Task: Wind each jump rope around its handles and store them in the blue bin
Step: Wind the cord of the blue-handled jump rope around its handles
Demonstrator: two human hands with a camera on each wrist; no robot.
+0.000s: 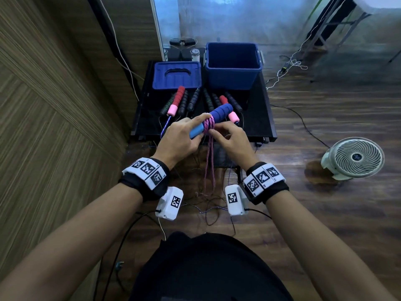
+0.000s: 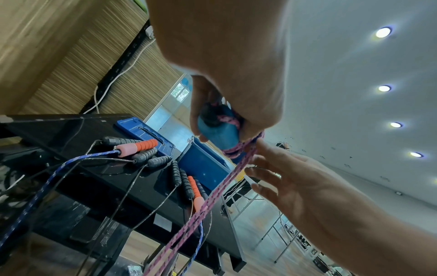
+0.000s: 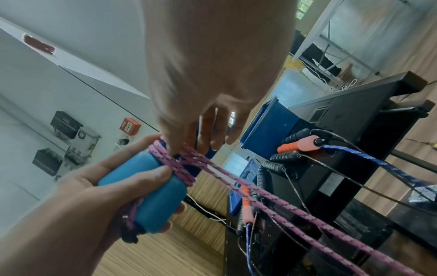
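pink braided rope (image 1: pixel 208 127) is looped several times round the blue foam handles (image 1: pixel 213 115), which your left hand (image 1: pixel 181 137) grips above the black tabletop (image 1: pixel 257 118); your right hand (image 1: pixel 231 139) pinches the rope at the coil, loose strands hanging down. blue bin (image 1: pixel 232 78) stands open behind, its lid (image 1: pixel 176 76) just beside it

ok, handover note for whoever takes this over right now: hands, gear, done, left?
Left hand grips the blue handles.
Right hand pinches the pink rope at the wraps.
A few turns are on; long loops hang to the floor.
Blue bin is open with nothing visible inside, lid beside it.
Other ropes lie unwound on the black table.
Left: finish winding, bin it, do the rest.
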